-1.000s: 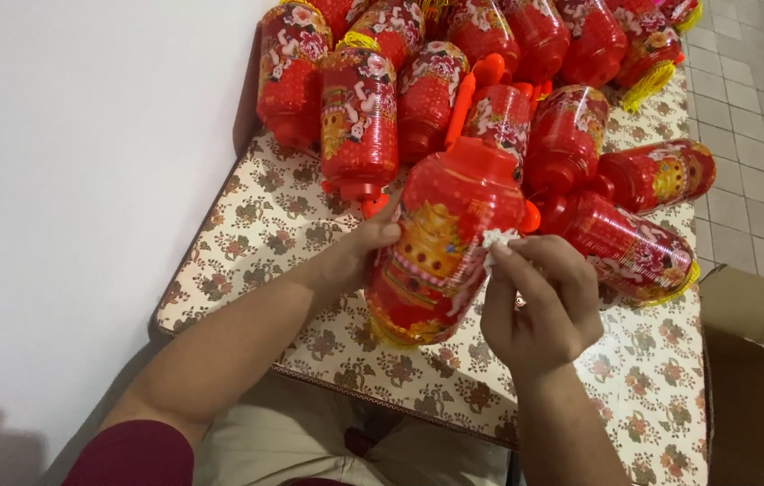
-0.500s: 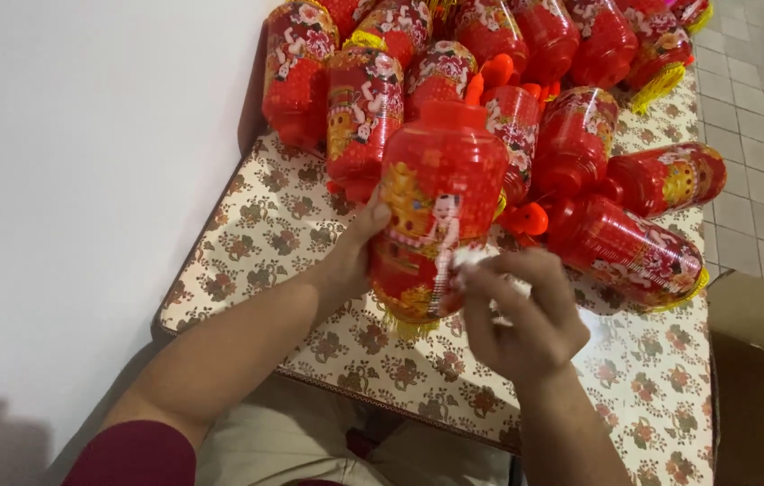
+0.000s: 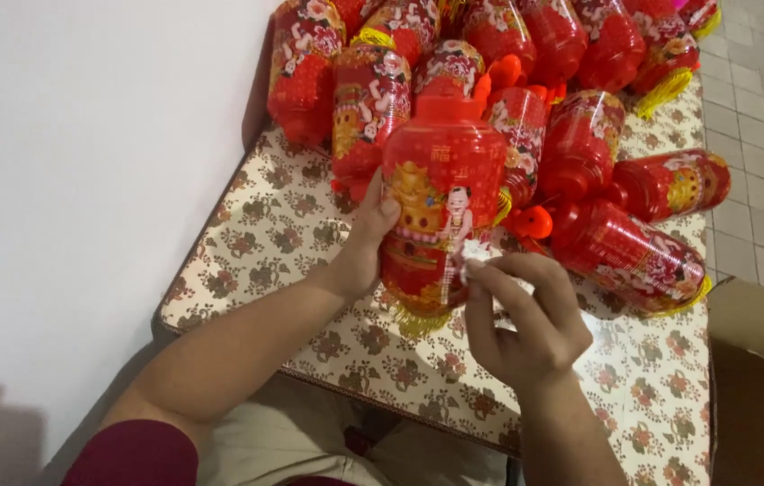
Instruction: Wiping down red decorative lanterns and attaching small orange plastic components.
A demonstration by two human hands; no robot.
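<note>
A red barrel-shaped lantern (image 3: 440, 193) with gold pictures and a yellow fringe stands nearly upright just above the table. My left hand (image 3: 366, 243) grips its lower left side. My right hand (image 3: 526, 319) is at its lower right, with thumb and fingers pinched on a small white sticker (image 3: 474, 255) against the lantern's side.
Several more red lanterns (image 3: 580, 144) lie heaped across the back of the floral-patterned table (image 3: 265, 261); one (image 3: 625, 256) lies on its side right of my hands. A white wall is on the left, a tiled floor on the right, a cardboard box (image 3: 760, 387) at lower right.
The lantern has swung from tilted to nearly upright and risen toward the heap. My right hand moved down to its lower right and pinches a white sticker there.
</note>
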